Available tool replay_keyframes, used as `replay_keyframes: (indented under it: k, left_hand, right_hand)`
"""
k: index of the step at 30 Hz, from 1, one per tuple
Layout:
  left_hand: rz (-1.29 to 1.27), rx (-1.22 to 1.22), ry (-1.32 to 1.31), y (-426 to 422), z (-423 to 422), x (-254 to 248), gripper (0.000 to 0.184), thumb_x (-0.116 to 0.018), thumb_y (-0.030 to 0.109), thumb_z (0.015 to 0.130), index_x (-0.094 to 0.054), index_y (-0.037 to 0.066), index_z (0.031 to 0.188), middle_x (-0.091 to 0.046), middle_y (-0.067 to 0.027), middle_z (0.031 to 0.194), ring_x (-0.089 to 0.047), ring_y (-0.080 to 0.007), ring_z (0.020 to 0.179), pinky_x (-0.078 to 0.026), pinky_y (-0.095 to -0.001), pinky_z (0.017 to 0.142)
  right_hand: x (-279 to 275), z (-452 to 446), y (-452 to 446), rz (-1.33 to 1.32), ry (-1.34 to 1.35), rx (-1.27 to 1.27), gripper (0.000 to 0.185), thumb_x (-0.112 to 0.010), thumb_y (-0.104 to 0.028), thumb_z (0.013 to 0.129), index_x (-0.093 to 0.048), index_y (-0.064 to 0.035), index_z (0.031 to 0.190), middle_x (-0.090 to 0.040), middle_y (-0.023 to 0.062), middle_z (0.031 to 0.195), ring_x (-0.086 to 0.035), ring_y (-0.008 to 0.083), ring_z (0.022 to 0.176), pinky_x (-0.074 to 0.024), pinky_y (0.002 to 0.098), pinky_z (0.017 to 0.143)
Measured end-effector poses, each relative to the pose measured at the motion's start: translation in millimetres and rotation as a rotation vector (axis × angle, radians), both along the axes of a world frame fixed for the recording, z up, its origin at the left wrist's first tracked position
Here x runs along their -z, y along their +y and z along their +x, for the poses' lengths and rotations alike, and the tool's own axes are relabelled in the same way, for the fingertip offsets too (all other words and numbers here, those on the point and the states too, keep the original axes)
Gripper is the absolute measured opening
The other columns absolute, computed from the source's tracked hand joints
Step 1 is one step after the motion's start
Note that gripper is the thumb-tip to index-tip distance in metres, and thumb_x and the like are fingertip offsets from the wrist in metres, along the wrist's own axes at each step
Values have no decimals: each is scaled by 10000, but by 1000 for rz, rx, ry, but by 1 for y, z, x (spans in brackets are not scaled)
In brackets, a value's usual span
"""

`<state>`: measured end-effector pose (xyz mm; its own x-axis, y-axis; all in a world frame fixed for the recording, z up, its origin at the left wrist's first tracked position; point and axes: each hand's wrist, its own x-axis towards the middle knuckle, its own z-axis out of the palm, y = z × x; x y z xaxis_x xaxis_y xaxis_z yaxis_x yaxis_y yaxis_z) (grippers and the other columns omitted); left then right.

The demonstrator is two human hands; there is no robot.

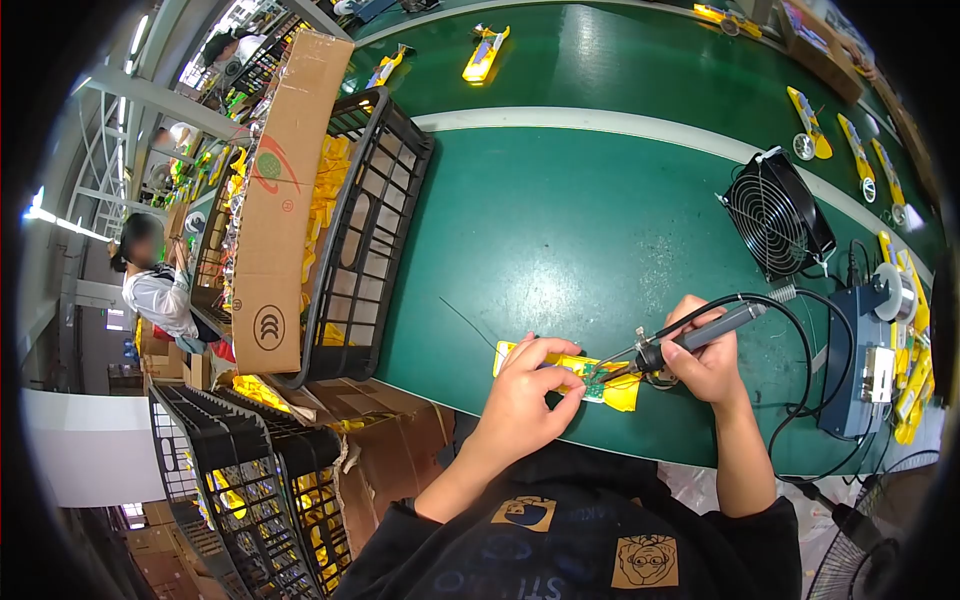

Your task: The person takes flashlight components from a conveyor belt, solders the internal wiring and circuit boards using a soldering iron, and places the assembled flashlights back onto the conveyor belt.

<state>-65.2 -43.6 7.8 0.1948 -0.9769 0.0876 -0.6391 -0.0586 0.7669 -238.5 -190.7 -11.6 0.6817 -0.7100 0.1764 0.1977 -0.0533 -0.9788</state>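
Note:
Near the front edge of the green workbench lies a yellow plastic housing (622, 397) with a small green circuit board (594, 390) in it. My left hand (525, 398) rests over the housing, thumb and forefinger pinched at the board; what is between them is too small to make out. A thin dark wire (468, 322) sticks out on the left of that hand. My right hand (708, 358) grips a soldering iron (728, 326) with a feed tube fixed alongside. Its tip points left and down at the board, close to my left fingertips; contact cannot be told.
A black fan (780, 215) stands at the right, near a blue soldering station (848, 345) and a solder spool (893, 292). Cables loop beside my right hand. A black crate (395, 220) with cardboard stands left. Yellow housings (487, 55) lie on the far green belt. A person (160, 290) is far left.

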Motion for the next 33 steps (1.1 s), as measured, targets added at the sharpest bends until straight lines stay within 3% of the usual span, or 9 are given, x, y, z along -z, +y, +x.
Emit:
replay_keyframes:
  k: [5,25,28,31,33]
  left_hand:
    - [18,1,10,0,-1,-2,12,-625,59,707,-628,48,712,-578,-66,1002,-559,-250,921,-311,-481,998]
    - [1,-21,5,-1,-2,0,37,-648,69,697,-625,46,714,-591,-63,973,-583,-231,891,-311,-474,994]
    - [-7,-24,1,-1,-2,0,43,-656,71,696,-631,48,722,-598,-62,966,-594,-221,873,-308,-470,994]
    - [-6,-26,1,-1,-2,1,43,-657,71,696,-634,49,725,-600,-62,963,-595,-218,868,-308,-468,995]
    - [-7,-27,2,-1,-2,1,44,-657,71,696,-634,49,727,-600,-62,962,-595,-215,864,-308,-467,996]
  right_hand:
    - [-1,1,0,-20,-14,-3,64,-592,-24,681,-539,4,659,-489,14,645,-382,35,498,-276,201,438]
    - [0,0,1,-56,-39,-10,83,-604,-39,695,-536,-7,659,-474,1,620,-350,24,467,-250,197,414]
    - [0,-3,-3,-69,-77,6,67,-586,-25,698,-524,-8,677,-482,24,654,-387,39,512,-284,204,448]
    - [4,5,3,35,-306,181,56,-564,-13,694,-508,-16,699,-484,53,697,-421,63,577,-320,215,504]
    - [3,-3,-3,34,-229,155,70,-550,-4,668,-494,-12,710,-474,64,723,-423,81,614,-326,223,545]
